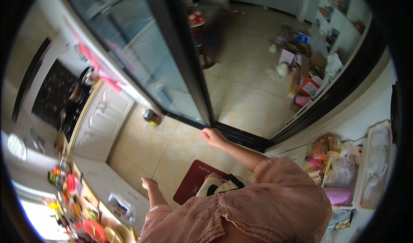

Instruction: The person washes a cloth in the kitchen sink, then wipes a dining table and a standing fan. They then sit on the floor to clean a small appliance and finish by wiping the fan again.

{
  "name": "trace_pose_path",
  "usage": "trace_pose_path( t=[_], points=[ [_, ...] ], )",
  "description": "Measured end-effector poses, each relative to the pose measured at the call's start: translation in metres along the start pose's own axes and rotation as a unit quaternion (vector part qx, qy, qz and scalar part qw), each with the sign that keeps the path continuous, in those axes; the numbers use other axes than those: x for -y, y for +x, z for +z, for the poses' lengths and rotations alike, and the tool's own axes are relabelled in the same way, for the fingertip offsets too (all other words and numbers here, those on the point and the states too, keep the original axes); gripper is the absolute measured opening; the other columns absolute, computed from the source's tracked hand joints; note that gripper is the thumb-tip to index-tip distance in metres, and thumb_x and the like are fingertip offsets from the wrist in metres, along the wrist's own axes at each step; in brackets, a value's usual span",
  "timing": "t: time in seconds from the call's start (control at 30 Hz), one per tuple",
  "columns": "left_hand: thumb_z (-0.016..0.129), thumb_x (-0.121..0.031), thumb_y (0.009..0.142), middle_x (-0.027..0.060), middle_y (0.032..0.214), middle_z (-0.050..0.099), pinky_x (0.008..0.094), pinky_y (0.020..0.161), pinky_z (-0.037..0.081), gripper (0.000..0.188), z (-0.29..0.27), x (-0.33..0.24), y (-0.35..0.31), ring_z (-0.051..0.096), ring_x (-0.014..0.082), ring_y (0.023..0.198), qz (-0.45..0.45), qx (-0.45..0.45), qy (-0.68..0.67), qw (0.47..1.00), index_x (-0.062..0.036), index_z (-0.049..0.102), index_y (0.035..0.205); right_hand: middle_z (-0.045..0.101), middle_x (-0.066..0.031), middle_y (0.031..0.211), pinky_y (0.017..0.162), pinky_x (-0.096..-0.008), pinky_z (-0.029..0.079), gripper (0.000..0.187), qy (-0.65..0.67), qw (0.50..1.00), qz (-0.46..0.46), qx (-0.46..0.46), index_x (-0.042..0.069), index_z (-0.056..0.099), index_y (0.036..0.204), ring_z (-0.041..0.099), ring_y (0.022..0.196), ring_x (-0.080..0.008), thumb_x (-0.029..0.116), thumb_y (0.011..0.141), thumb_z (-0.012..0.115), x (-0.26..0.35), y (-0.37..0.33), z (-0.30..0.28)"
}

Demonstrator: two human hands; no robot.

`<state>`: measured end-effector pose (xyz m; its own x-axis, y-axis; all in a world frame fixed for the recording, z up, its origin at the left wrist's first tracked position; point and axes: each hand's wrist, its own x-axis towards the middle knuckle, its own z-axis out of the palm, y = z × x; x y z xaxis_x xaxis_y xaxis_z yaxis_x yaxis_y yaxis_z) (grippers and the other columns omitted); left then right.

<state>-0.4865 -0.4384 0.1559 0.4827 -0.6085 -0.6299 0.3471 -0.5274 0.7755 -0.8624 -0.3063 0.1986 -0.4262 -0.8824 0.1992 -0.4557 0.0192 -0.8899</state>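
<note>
Pale floor tiles [137, 150] carry a container [151, 117] and maroon mat [188, 183].

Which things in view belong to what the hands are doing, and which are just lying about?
At the hands:
right hand, by the edge of the black-framed glass door; contact unclear
left hand, nothing visible in it

Lying about:
dark jar on the floor
dark red mat
blue box beyond the doorway

- Mat [189, 185] on the floor [137, 148], right of the left hand [149, 183].
- Door [178, 49] before the right hand [211, 136].
- Jar [151, 117] on the floor, left of the door's foot.
- Boxes [309, 86] beyond the door, to the right.
- Bowl [92, 231] on the bench [89, 195], far left.
- Bag [342, 172] far right, beside the tray [362, 187].
</note>
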Motion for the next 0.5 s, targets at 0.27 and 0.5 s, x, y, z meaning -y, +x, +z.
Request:
trace_pose_path(
  t=[0.27,0.5],
  points=[
    [0.037,-0.046,0.087,0.0047,0.051,0.048,0.0298,0.033,0.035,0.05,0.079,0.048,0.062,0.044,0.0184,0.041,0.054,-0.143,0.159,0.975,-0.0069,0.046,0.057,0.063,-0.0136,0.084,0.062,-0.0272,0.05,0.016,0.047,0.991,0.117,-0.039,-0.003,0.054,0.093,0.063,0.066,-0.0175,0.006,0.085,0.043,-0.079,0.039,-0.117],
    [0.039,-0.044,0.084,0.0052,0.042,0.039,0.0343,0.027,0.03,0.044,0.186,0.101,0.043,0.037,0.02,0.031,-0.07,0.086,0.177,0.978,-0.0103,0.04,0.056,0.059,-0.0119,0.081,0.062,-0.0274,0.049,0.012,-0.106,0.99,0.019,-0.087,0.0,0.055,0.092,0.064,0.068,-0.0189,0.003,0.082,0.048,-0.149,0.145,-0.203]
  ],
)
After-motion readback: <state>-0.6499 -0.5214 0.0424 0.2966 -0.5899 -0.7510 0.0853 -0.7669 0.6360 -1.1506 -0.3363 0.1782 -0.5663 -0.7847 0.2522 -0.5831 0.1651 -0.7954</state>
